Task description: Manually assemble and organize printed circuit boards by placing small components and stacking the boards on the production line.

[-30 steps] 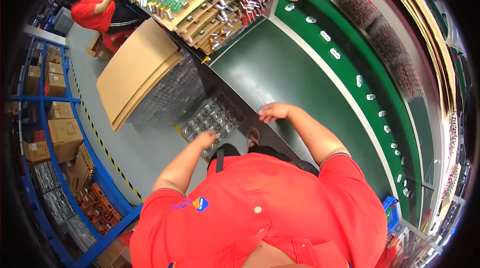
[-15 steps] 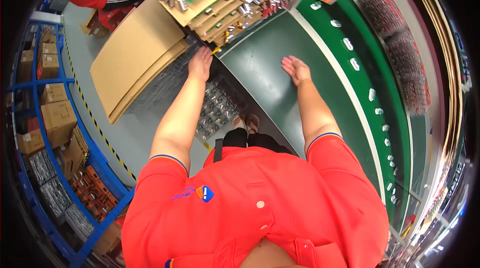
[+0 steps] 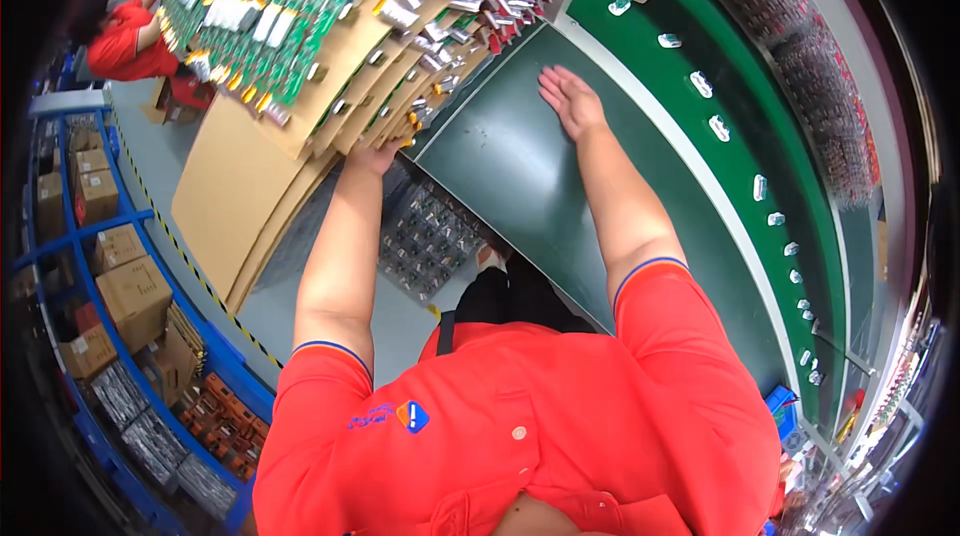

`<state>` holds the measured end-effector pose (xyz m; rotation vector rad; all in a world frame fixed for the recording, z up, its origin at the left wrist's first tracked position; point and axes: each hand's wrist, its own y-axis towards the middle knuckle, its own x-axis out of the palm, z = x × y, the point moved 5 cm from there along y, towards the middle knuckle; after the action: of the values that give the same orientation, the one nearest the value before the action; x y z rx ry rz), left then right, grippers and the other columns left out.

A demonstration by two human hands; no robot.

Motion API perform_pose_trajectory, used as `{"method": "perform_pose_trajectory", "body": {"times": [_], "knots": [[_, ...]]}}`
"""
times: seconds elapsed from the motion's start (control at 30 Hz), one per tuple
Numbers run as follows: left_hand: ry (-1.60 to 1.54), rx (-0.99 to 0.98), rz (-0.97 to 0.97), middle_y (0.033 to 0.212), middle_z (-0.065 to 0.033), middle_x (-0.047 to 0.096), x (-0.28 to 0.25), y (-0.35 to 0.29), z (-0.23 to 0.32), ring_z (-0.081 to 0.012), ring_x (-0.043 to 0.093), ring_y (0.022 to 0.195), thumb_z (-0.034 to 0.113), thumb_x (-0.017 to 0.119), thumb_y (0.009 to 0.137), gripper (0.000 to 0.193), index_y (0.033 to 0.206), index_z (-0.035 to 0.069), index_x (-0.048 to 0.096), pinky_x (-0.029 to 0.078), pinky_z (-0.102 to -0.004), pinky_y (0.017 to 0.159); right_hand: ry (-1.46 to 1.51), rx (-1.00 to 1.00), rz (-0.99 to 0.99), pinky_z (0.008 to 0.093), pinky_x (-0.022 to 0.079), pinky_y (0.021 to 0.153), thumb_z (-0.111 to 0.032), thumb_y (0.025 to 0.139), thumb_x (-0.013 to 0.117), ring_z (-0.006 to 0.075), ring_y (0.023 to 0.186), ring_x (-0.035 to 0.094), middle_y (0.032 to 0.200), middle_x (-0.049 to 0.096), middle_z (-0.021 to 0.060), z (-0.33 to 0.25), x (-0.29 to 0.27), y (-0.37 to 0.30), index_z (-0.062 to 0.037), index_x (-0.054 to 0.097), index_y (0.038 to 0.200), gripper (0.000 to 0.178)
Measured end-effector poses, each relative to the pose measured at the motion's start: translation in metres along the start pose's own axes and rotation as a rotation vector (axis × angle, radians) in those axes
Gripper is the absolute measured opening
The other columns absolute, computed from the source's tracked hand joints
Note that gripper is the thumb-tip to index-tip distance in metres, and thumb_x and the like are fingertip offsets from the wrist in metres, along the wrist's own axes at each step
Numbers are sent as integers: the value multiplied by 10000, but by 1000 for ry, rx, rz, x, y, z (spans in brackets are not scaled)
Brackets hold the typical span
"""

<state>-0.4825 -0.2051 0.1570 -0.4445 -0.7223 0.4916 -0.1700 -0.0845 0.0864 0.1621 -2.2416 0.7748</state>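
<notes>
A tall stack of cardboard sheets [image 3: 330, 116] carries rows of green circuit boards [image 3: 250, 21] with silver cylindrical parts along their edges. At its near lower corner is my left hand [image 3: 372, 158], touching or very close to the cardboard; its fingers are partly hidden there, so their grip cannot be made out. My right hand [image 3: 572, 104] is held over the dark green tabletop [image 3: 500, 156], right of the stack. Its fingers are stretched out and it holds nothing.
Small white-and-silver parts [image 3: 701, 85] sit spaced along the green conveyor belt [image 3: 745, 151] on the right. Larger bare cardboard sheets [image 3: 235, 186] lean below the stack. A tray of metallic parts [image 3: 430, 241] lies low by my feet. A co-worker [image 3: 130, 41] sits far left, beyond blue shelving [image 3: 85, 221].
The board-laden stack appears larger and further left in view. My left hand has gone from stretched flat beside it to its lower corner. My right hand has shifted slightly up and left, still open.
</notes>
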Motion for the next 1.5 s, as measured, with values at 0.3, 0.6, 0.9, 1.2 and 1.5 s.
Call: {"method": "perform_pose_trajectory", "body": {"times": [0.3,0.6,0.9,1.2,1.5], "knots": [[107,-87,54,1118,-70,555,-8,-25,32,-276,514,1025,374,468,831,400,1129,113,520,456,-463,800,-428,-354,19,271,402,859,-91,850,441,188,1019,492,1162,500,113,-16,75,65,2,426,1211,373],[60,-3,495,1204,-82,481,-25,-40,41,-296,462,1074,380,377,869,422,1185,115,465,396,-491,863,-614,-721,129,272,413,855,-73,825,406,209,918,560,1004,588,141,-4,89,82,50,463,1148,351],[153,22,440,1137,-85,527,-37,-26,43,-311,514,1000,386,387,870,396,1152,127,489,465,-487,758,273,-26,137,389,393,853,-153,861,447,255,1080,450,1229,436,135,55,116,22,-19,400,1217,383],[134,-72,420,1034,-87,579,-42,-17,36,-295,567,898,347,454,853,344,1081,101,530,505,-420,674,-101,84,140,318,478,671,-104,845,437,205,761,550,941,554,101,54,109,61,-2,496,1041,229],[193,-200,295,994,-102,585,-23,-15,42,-292,556,905,358,434,864,352,1049,76,536,480,-443,746,-68,122,177,294,446,676,-100,821,461,169,759,555,890,572,92,39,114,57,-3,534,968,191]]}}
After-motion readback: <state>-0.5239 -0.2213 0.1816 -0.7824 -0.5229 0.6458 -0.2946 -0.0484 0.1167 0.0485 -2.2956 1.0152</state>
